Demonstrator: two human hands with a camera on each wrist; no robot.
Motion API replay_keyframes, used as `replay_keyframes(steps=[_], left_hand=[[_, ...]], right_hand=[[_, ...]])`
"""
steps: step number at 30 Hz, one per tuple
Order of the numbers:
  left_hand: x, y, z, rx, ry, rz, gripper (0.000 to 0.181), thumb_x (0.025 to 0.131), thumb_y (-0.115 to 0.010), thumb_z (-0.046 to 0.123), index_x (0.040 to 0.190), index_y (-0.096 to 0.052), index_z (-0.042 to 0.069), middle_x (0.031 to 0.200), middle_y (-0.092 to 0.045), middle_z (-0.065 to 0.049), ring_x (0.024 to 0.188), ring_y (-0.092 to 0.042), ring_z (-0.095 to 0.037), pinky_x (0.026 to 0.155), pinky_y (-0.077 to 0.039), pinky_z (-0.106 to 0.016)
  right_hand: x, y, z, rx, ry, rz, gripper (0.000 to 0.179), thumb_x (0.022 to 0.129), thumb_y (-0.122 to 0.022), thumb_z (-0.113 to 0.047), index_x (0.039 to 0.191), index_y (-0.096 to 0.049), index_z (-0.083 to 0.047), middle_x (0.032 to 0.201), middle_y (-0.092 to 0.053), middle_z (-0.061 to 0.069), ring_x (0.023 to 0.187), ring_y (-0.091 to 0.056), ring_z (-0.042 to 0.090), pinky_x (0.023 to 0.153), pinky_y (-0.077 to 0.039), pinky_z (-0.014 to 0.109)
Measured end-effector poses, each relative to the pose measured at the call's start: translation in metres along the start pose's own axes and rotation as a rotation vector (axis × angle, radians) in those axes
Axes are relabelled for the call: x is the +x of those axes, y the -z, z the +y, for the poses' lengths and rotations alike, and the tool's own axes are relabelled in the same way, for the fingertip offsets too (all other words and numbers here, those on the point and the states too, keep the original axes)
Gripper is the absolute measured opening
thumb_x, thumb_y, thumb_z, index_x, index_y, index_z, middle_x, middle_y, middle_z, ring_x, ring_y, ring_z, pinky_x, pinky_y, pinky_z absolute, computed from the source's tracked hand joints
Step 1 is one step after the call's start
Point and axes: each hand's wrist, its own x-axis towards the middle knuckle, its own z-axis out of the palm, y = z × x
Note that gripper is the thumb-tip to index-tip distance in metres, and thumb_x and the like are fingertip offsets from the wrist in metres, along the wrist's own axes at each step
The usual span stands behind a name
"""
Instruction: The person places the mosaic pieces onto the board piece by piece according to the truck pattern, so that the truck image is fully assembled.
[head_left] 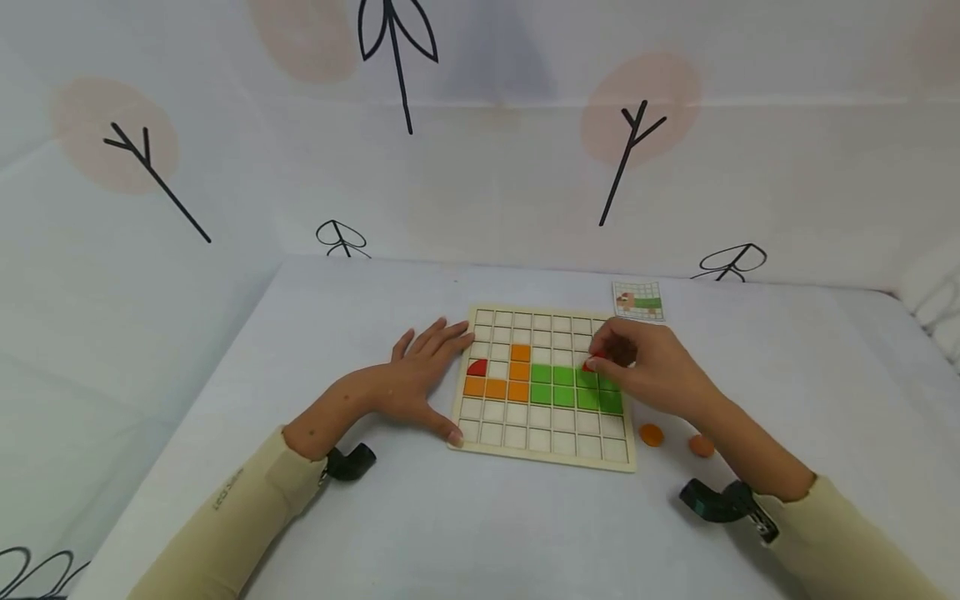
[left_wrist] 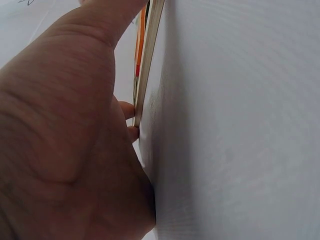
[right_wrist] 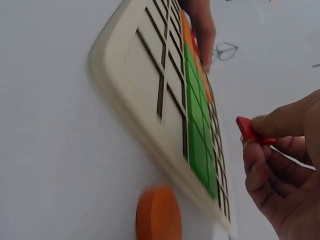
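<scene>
A square wooden grid board (head_left: 502,435) lies flat, with orange squares (head_left: 519,371), a block of green squares (head_left: 563,385) and a red quarter-round piece (head_left: 477,367) set in its cells. My left hand (head_left: 416,379) rests at the board's left edge with fingers spread, the thumb at the near corner and fingertips at the upper edge. Above the right end of the green squares, my right hand (head_left: 648,362) pinches a small red piece (right_wrist: 248,131) between thumb and fingers. In the right wrist view that piece is held up off the board.
Two orange discs (head_left: 651,435) (head_left: 702,446) lie on the white table right of the board, the second near my right forearm. A small pattern card (head_left: 638,301) lies behind the board's far right corner. A patterned white cloth (head_left: 487,183) stands behind the table.
</scene>
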Motion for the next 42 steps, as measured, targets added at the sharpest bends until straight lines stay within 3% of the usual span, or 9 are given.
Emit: replay_keyframes(steps=[7,19,26,34,42], left_hand=[[0.0,0.001,0.0,0.007,-0.013,0.009,0.14,0.07,-0.081,0.081,0.172,-0.006,0.023,0.179,0.008,0.002,0.164,0.015,-0.027,0.126,0.005,-0.067],[0.001,0.003,-0.001,0.007,-0.015,0.004,0.14,0.07,-0.08,0.083,0.172,-0.005,0.023,0.179,0.009,0.003,0.164,0.017,-0.027,0.126,0.005,-0.067],[0.0,0.003,-0.001,0.008,-0.027,0.015,0.139,0.072,-0.08,0.082,0.172,-0.006,0.021,0.179,0.008,0.002,0.164,0.015,-0.029,0.126,0.004,-0.068],[0.0,0.002,-0.002,0.0,-0.028,0.011,0.14,0.07,-0.082,0.082,0.172,-0.007,0.022,0.179,0.008,0.003,0.164,0.016,-0.028,0.126,0.004,-0.068],[0.001,0.002,-0.003,-0.009,-0.037,0.014,0.14,0.069,-0.082,0.082,0.172,-0.008,0.023,0.179,0.007,0.003,0.164,0.015,-0.027,0.126,0.003,-0.068]], right_hand=[[0.033,-0.033,-0.02,0.061,0.024,-0.035,0.007,0.098,-0.076,-0.005,0.102,-0.075,-0.011,0.1,-0.076,-0.002,0.088,-0.069,0.016,0.082,-0.059,0.032],[0.075,-0.064,-0.044,-0.01,0.096,-0.046,0.01,0.099,-0.071,-0.003,0.103,-0.079,-0.007,0.094,-0.076,0.002,0.083,-0.064,0.019,0.079,-0.055,0.037],[0.081,-0.072,-0.049,-0.009,0.072,-0.076,0.006,0.1,-0.072,-0.005,0.101,-0.077,-0.007,0.09,-0.074,0.002,0.08,-0.061,0.019,0.076,-0.053,0.035],[0.079,-0.075,-0.046,-0.046,0.094,-0.05,0.008,0.1,-0.073,-0.005,0.102,-0.08,-0.005,0.101,-0.068,0.008,0.077,-0.057,0.018,0.072,-0.051,0.033],[0.077,-0.073,-0.042,-0.071,0.098,-0.077,0.011,0.1,-0.072,-0.005,0.101,-0.083,-0.008,0.101,-0.069,0.005,0.077,-0.057,0.017,0.073,-0.052,0.032]])
